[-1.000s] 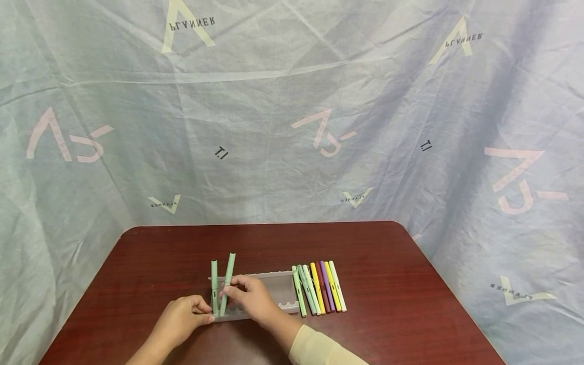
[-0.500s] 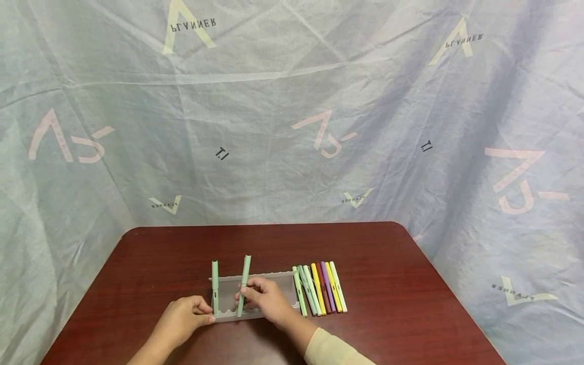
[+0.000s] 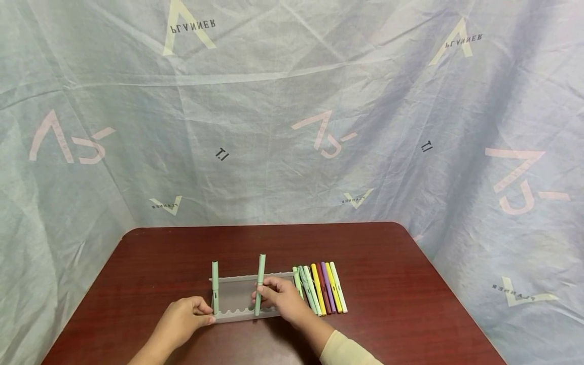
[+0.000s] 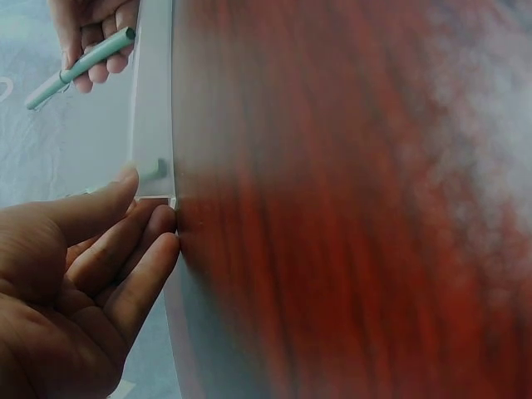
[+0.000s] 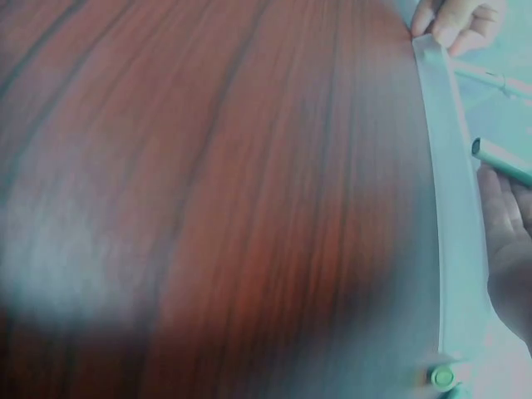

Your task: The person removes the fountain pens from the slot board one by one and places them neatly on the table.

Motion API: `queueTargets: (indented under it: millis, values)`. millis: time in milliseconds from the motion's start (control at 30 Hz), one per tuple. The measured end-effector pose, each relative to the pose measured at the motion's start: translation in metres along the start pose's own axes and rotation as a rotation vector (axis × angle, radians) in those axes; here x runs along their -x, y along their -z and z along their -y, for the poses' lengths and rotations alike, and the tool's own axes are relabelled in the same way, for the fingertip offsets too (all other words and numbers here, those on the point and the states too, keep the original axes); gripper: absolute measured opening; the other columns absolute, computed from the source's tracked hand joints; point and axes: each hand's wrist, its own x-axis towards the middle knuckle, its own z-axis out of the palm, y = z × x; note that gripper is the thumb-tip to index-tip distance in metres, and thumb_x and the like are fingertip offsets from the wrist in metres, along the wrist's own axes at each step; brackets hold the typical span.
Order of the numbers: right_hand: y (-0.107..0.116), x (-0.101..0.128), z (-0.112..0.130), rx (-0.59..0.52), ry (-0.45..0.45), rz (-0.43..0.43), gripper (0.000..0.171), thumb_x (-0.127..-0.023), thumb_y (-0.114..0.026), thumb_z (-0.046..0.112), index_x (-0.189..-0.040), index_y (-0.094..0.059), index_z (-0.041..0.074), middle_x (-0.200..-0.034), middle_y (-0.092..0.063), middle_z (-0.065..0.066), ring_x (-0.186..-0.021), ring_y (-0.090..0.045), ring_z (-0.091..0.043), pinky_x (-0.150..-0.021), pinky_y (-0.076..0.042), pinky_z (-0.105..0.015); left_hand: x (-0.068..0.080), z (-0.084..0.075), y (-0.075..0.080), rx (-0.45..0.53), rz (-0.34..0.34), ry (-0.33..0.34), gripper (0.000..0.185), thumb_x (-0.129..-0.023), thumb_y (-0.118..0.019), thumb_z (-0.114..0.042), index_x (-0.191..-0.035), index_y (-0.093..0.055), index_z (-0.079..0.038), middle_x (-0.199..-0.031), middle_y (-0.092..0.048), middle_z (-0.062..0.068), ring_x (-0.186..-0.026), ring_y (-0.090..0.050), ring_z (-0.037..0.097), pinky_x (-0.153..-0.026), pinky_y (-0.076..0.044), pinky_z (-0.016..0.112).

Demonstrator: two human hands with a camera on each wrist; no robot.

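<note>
A clear plastic pen rack [image 3: 237, 295] sits on the dark red table [image 3: 388, 304]. One pale green pen [image 3: 215, 286] stands upright at the rack's left end. My left hand [image 3: 184, 320] grips that left end [image 4: 154, 179] with thumb and fingertips. My right hand [image 3: 280, 299] pinches a second green pen [image 3: 259, 284] and holds it upright over the rack's right half; its lower tip [image 5: 499, 158] is near the front rail [image 5: 453, 208]. Whether the tip sits in a slot is hidden.
A row of several pens [image 3: 321, 290], green, yellow, dark red, purple and white, lies just right of the rack. A crinkled pale cloth backdrop [image 3: 292, 116] hangs behind and around the table. The table's right edge [image 3: 451, 299] lies beyond the pens.
My right hand has carried the second green pen rightward along the rack, from beside the standing pen to the right half. The left hand and the rack have stayed put.
</note>
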Motion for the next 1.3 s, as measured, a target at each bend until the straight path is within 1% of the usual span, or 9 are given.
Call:
queueTargets:
  millis: [200,333,533,700,900,1000,1133,1233,1300]
  values:
    - [0.013,0.005,0.0,0.01,-0.006,-0.021,0.038,-0.1,-0.057,0.016,-0.114,-0.053,-0.019,-0.103,-0.066,-0.034,-0.096,-0.066,-0.05,-0.079,-0.059,-0.041,0.0,-0.001,0.001,-0.001,0.005,-0.01,0.018,-0.072,-0.085,-0.026,-0.075,-0.067,-0.024,-0.074,-0.07,-0.014,-0.074,-0.065,0.005,-0.068,-0.051,0.033]
    - [0.021,0.01,0.002,0.02,-0.014,-0.026,0.039,-0.1,-0.057,0.017,-0.116,-0.053,-0.018,-0.104,-0.065,-0.035,-0.096,-0.066,-0.05,-0.078,-0.059,-0.039,0.0,0.0,0.001,-0.001,0.004,-0.011,0.017,-0.072,-0.085,-0.027,-0.075,-0.068,-0.024,-0.074,-0.07,-0.015,-0.074,-0.065,0.004,-0.068,-0.051,0.032]
    - [0.035,0.016,0.003,0.028,-0.028,-0.039,0.039,-0.1,-0.058,0.017,-0.119,-0.054,-0.017,-0.102,-0.066,-0.033,-0.095,-0.068,-0.044,-0.078,-0.059,-0.039,0.0,0.001,0.0,-0.007,-0.006,-0.02,0.017,-0.072,-0.085,-0.026,-0.074,-0.067,-0.025,-0.074,-0.07,-0.015,-0.074,-0.065,0.004,-0.068,-0.051,0.031]
    - [0.048,0.022,0.005,0.056,-0.044,-0.052,0.04,-0.1,-0.058,0.018,-0.119,-0.055,-0.016,-0.103,-0.068,-0.031,-0.095,-0.069,-0.041,-0.079,-0.059,-0.04,0.0,-0.001,0.0,-0.004,-0.001,-0.01,0.018,-0.072,-0.084,-0.024,-0.073,-0.067,-0.026,-0.073,-0.07,-0.017,-0.074,-0.065,0.003,-0.068,-0.05,0.03]
    - [0.065,0.029,0.007,0.129,-0.038,-0.077,0.036,-0.099,-0.059,0.018,-0.116,-0.059,-0.014,-0.103,-0.069,-0.029,-0.094,-0.069,-0.042,-0.079,-0.059,-0.041,0.0,-0.001,0.0,-0.003,-0.002,-0.014,0.018,-0.072,-0.084,-0.025,-0.073,-0.067,-0.025,-0.074,-0.07,-0.015,-0.074,-0.064,0.004,-0.067,-0.05,0.029]
    - [0.074,0.032,0.009,0.148,-0.035,-0.073,0.035,-0.1,-0.058,0.017,-0.114,-0.059,-0.015,-0.104,-0.069,-0.03,-0.095,-0.068,-0.043,-0.079,-0.059,-0.039,-0.001,0.0,0.0,-0.003,0.001,-0.008,0.018,-0.072,-0.084,-0.025,-0.073,-0.067,-0.025,-0.074,-0.07,-0.015,-0.074,-0.064,0.004,-0.068,-0.05,0.029]
    - [0.088,0.038,0.013,0.147,-0.031,-0.076,0.037,-0.1,-0.056,0.015,-0.116,-0.056,-0.018,-0.106,-0.067,-0.034,-0.097,-0.066,-0.047,-0.079,-0.059,-0.04,-0.001,0.0,-0.001,-0.003,0.011,0.006,0.018,-0.073,-0.084,-0.023,-0.073,-0.066,-0.026,-0.074,-0.069,-0.016,-0.075,-0.064,0.004,-0.069,-0.051,0.032]
    - [0.099,0.042,0.016,0.153,-0.037,-0.104,0.038,-0.1,-0.057,0.015,-0.118,-0.054,-0.018,-0.107,-0.066,-0.035,-0.097,-0.066,-0.049,-0.078,-0.059,-0.043,-0.001,0.0,-0.001,-0.008,0.013,0.012,0.018,-0.073,-0.084,-0.024,-0.073,-0.066,-0.026,-0.074,-0.069,-0.016,-0.075,-0.064,0.004,-0.07,-0.051,0.032]
    - [0.107,0.045,0.018,0.154,-0.051,-0.129,0.039,-0.1,-0.058,0.016,-0.119,-0.052,-0.017,-0.107,-0.066,-0.035,-0.096,-0.066,-0.048,-0.077,-0.059,-0.043,-0.001,0.0,-0.001,-0.011,0.008,0.003,0.018,-0.073,-0.084,-0.024,-0.073,-0.067,-0.026,-0.074,-0.069,-0.016,-0.075,-0.064,0.004,-0.069,-0.051,0.032]
